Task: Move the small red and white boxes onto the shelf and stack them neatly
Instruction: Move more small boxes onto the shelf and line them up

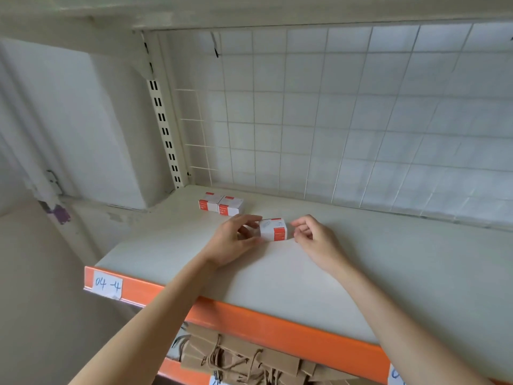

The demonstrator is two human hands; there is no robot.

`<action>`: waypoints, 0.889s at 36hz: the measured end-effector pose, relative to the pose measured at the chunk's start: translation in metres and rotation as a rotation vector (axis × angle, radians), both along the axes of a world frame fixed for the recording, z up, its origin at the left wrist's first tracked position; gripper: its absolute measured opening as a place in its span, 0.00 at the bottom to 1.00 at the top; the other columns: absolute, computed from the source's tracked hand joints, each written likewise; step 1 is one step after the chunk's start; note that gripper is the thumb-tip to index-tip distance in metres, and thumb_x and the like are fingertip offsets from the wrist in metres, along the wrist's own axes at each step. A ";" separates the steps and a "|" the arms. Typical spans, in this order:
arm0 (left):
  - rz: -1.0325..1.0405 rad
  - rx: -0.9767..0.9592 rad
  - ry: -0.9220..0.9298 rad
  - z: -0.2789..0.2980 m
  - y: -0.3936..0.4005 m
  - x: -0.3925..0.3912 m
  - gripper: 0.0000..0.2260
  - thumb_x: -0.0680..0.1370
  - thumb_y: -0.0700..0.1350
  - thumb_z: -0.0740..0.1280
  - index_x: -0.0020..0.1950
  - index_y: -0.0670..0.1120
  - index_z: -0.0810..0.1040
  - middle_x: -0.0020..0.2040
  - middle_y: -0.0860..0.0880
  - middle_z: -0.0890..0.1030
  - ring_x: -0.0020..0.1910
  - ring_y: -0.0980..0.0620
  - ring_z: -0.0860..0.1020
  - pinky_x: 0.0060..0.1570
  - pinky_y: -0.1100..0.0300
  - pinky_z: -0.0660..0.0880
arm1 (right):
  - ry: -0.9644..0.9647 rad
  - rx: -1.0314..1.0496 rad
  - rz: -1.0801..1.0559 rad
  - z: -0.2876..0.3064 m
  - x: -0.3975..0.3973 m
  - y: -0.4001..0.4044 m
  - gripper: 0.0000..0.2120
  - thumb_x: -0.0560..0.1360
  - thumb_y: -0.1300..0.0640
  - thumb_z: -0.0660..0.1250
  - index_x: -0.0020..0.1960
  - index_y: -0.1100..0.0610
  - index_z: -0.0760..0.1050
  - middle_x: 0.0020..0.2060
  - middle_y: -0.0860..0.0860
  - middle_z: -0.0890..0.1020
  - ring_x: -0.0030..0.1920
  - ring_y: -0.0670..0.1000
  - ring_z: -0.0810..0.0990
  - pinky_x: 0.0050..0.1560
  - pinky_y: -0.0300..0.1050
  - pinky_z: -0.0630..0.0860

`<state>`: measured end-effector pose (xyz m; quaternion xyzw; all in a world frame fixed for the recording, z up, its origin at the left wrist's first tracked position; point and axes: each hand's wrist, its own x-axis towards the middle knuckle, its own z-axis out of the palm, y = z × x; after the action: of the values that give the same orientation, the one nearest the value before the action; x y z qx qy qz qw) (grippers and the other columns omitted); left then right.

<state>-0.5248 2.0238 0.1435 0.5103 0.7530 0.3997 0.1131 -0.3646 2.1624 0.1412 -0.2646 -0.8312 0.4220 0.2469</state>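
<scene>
white shelf board (347,273), wire-grid back: left hand (233,240) pinches a red and white box (273,229); right hand (313,237) loosely curled, empty. slide it toward 11 o'clock, flush against the 2 placed boxes (221,204).

One red-and-white box (273,229) lies mid-shelf (361,273); two more (221,204) sit side by side, touching — near the back-left corner.

The left hand's curled fingers (245,227) hide the left end of the small red and white cardboard box (273,229). Print on it is too small to read. Below the fingers, brown paper bags (238,357) run off the bottom edge.
</scene>
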 end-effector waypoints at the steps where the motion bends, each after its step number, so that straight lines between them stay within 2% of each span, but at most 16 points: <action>1: 0.000 0.009 0.002 -0.001 0.001 -0.001 0.18 0.74 0.44 0.71 0.64 0.48 0.75 0.53 0.49 0.77 0.42 0.55 0.74 0.44 0.72 0.70 | 0.002 -0.003 -0.001 -0.001 -0.001 0.001 0.09 0.76 0.66 0.61 0.55 0.58 0.75 0.39 0.45 0.77 0.42 0.49 0.76 0.45 0.40 0.72; 5: 0.009 0.022 0.022 -0.005 0.004 -0.003 0.20 0.74 0.46 0.71 0.65 0.47 0.74 0.54 0.49 0.76 0.42 0.57 0.74 0.43 0.73 0.69 | 0.010 0.007 -0.002 -0.003 -0.002 0.003 0.09 0.76 0.66 0.62 0.53 0.57 0.75 0.39 0.44 0.77 0.41 0.47 0.76 0.46 0.39 0.72; 8: 0.028 0.004 0.042 -0.005 0.004 -0.003 0.20 0.74 0.47 0.71 0.64 0.45 0.74 0.54 0.49 0.75 0.43 0.56 0.74 0.43 0.73 0.68 | 0.031 0.006 -0.009 -0.002 -0.001 0.003 0.08 0.75 0.67 0.62 0.48 0.55 0.72 0.39 0.47 0.76 0.40 0.47 0.75 0.44 0.36 0.71; 11: 0.036 0.000 0.033 -0.004 0.005 -0.002 0.16 0.73 0.45 0.72 0.59 0.44 0.77 0.52 0.48 0.76 0.43 0.56 0.75 0.41 0.76 0.68 | 0.054 -0.018 -0.019 0.001 0.000 0.002 0.09 0.75 0.66 0.63 0.41 0.52 0.70 0.35 0.48 0.75 0.36 0.49 0.73 0.40 0.39 0.70; 16: 0.000 -0.007 0.014 0.000 0.001 0.003 0.08 0.71 0.45 0.74 0.46 0.49 0.76 0.47 0.49 0.77 0.41 0.57 0.75 0.39 0.73 0.67 | 0.031 -0.012 0.016 0.004 0.002 -0.001 0.10 0.75 0.61 0.65 0.35 0.53 0.72 0.30 0.45 0.74 0.32 0.44 0.71 0.37 0.36 0.67; 19: -0.058 0.021 0.061 0.001 -0.002 0.007 0.06 0.69 0.49 0.70 0.43 0.56 0.76 0.46 0.49 0.78 0.40 0.59 0.75 0.41 0.76 0.66 | 0.017 -0.030 0.003 0.004 0.000 -0.002 0.08 0.75 0.56 0.67 0.38 0.55 0.74 0.34 0.46 0.78 0.36 0.46 0.74 0.39 0.36 0.69; 21: -0.089 0.019 0.109 0.000 -0.003 0.008 0.06 0.71 0.47 0.70 0.45 0.57 0.79 0.45 0.49 0.77 0.41 0.59 0.75 0.43 0.76 0.66 | -0.004 -0.035 -0.014 0.005 -0.001 -0.002 0.08 0.74 0.52 0.68 0.43 0.57 0.75 0.38 0.48 0.78 0.39 0.47 0.75 0.40 0.34 0.69; 23: -0.124 -0.014 0.161 0.000 -0.003 0.009 0.10 0.71 0.47 0.68 0.51 0.55 0.82 0.46 0.51 0.76 0.40 0.60 0.75 0.44 0.75 0.67 | -0.062 -0.012 -0.009 0.006 -0.002 -0.004 0.14 0.72 0.46 0.70 0.48 0.55 0.74 0.43 0.46 0.78 0.41 0.45 0.75 0.41 0.35 0.69; 26: -0.149 -0.047 0.181 0.001 -0.004 0.012 0.15 0.70 0.52 0.64 0.54 0.54 0.82 0.45 0.55 0.73 0.40 0.63 0.73 0.48 0.67 0.70 | -0.214 0.130 -0.015 0.008 -0.006 -0.006 0.23 0.68 0.39 0.70 0.54 0.53 0.71 0.51 0.46 0.74 0.52 0.46 0.74 0.47 0.39 0.67; 28: -0.147 -0.048 0.198 0.002 -0.004 0.013 0.17 0.70 0.55 0.63 0.55 0.52 0.82 0.45 0.56 0.72 0.41 0.64 0.73 0.47 0.71 0.68 | -0.276 0.242 -0.033 0.007 -0.010 -0.009 0.27 0.68 0.39 0.70 0.57 0.56 0.69 0.53 0.50 0.71 0.57 0.50 0.71 0.50 0.41 0.66; 30: -0.127 -0.053 0.211 0.004 -0.005 0.015 0.14 0.71 0.50 0.66 0.55 0.51 0.82 0.46 0.52 0.73 0.40 0.63 0.73 0.45 0.76 0.65 | -0.316 0.309 -0.045 0.007 -0.013 -0.010 0.28 0.69 0.40 0.70 0.58 0.58 0.68 0.54 0.52 0.70 0.59 0.53 0.70 0.52 0.44 0.67; 32: -0.120 -0.055 0.240 0.006 -0.006 0.015 0.14 0.71 0.48 0.67 0.55 0.51 0.82 0.47 0.50 0.73 0.41 0.60 0.72 0.46 0.74 0.67 | -0.360 0.294 -0.036 0.011 -0.017 -0.010 0.26 0.71 0.43 0.68 0.59 0.59 0.67 0.55 0.53 0.70 0.59 0.54 0.70 0.54 0.46 0.68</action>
<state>-0.5095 2.0176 0.1491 0.5953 0.7399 0.3075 0.0597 -0.3814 2.1527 0.1524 -0.3118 -0.9094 0.2380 0.1381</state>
